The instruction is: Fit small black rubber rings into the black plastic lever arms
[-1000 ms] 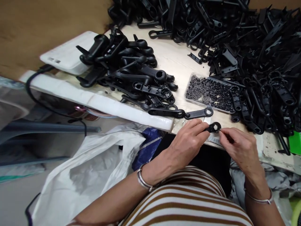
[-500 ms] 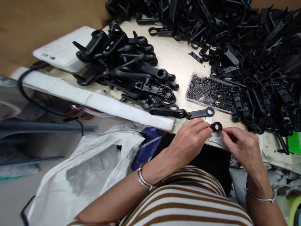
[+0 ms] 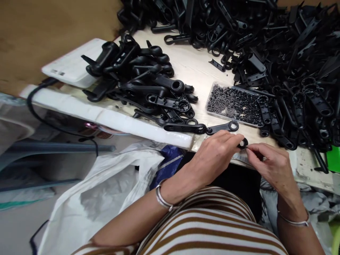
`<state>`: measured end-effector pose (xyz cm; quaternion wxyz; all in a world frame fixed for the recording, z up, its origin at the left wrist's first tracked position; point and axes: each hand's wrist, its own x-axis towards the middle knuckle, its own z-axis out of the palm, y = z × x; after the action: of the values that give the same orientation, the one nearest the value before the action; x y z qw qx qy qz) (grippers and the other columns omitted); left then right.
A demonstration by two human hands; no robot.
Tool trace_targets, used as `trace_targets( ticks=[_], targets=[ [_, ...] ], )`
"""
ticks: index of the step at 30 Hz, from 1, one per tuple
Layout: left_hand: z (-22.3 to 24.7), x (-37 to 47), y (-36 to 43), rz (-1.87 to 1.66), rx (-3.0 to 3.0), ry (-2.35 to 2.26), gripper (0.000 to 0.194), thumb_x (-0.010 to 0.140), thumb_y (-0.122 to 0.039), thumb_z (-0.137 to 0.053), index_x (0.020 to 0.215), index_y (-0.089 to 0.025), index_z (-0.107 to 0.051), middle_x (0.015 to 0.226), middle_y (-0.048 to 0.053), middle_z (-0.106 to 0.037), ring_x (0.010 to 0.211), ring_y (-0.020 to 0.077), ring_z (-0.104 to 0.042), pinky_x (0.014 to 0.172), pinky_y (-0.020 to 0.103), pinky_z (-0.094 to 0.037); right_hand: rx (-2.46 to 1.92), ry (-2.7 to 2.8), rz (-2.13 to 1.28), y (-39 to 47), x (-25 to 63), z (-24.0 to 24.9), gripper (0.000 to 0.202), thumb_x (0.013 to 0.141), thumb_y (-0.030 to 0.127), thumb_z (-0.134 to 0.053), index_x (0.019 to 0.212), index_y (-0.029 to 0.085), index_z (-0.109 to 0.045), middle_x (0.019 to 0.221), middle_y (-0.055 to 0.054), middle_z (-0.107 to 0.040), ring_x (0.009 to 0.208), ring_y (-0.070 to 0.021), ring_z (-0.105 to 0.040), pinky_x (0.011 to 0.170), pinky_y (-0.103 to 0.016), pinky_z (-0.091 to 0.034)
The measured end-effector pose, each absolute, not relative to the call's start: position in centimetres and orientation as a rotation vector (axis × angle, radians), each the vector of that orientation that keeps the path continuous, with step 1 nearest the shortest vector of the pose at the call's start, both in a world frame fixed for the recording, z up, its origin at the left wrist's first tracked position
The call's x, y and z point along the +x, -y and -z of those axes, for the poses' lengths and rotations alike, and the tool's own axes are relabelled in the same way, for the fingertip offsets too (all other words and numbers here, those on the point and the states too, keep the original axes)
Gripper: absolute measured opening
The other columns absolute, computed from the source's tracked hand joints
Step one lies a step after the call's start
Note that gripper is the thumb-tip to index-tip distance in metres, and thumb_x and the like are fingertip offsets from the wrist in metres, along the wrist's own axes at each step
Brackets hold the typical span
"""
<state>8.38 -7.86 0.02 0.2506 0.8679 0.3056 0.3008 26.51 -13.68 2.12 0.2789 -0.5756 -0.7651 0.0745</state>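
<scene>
My left hand (image 3: 216, 150) is closed around a black plastic part with a ring-shaped end (image 3: 245, 142); its fingers cover most of the part. Thumb and forefinger of my right hand (image 3: 272, 161) are pinched together at the lower right edge of that ring. Whatever sits in this pinch is too small to make out. Just beyond my left knuckles lies a flat black arm with a round hole (image 3: 221, 128). Behind my hands, a shallow clear box (image 3: 228, 118) holds many tiny grey and black pieces.
A pile of assembled black parts (image 3: 159, 86) lies on the left, beside a white plastic case (image 3: 71, 63) with a black cable (image 3: 33, 106). Loose black parts (image 3: 265, 39) heap across the back and right. White foam (image 3: 106, 118) lines the table's edge; a white sack (image 3: 101, 191) hangs below.
My left fingers have moved slightly right and cover more of the ringed part, which appears turned. My right hand has shifted a little left, still pinching at the ring. The view has moved slightly.
</scene>
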Motion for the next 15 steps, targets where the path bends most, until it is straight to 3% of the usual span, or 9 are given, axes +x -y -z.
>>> trace_targets(
  ticks=[5,15],
  targets=[
    [0.7,7.8,8.5,-0.854,2.346,-0.865,0.033,0.083,-0.007,-0.064,0.114,-0.015,-0.055,0.102,0.007,-0.071,0.094,0.0195,-0.067,0.084,0.031,-0.056,-1.41,2.216,-0.225,12.5,26.9,-1.7,0.01,0.088,0.013,-0.057,0.086,0.018,-0.066,0.073,-0.001,-0.07,0.059,-0.0107,-0.064,0.059,-0.021,-0.048],
    [1.2,8.1,8.4,-0.949,2.336,-0.89,0.015,0.087,-0.009,-0.061,0.102,-0.013,-0.061,0.087,0.006,-0.072,0.079,0.0178,-0.068,0.074,0.028,-0.056,-1.405,2.535,-0.405,10.7,28.1,-3.3,0.016,0.088,0.015,-0.053,0.08,0.018,-0.066,0.065,0.001,-0.064,0.055,-0.0104,-0.058,0.057,-0.023,-0.04]
  ],
)
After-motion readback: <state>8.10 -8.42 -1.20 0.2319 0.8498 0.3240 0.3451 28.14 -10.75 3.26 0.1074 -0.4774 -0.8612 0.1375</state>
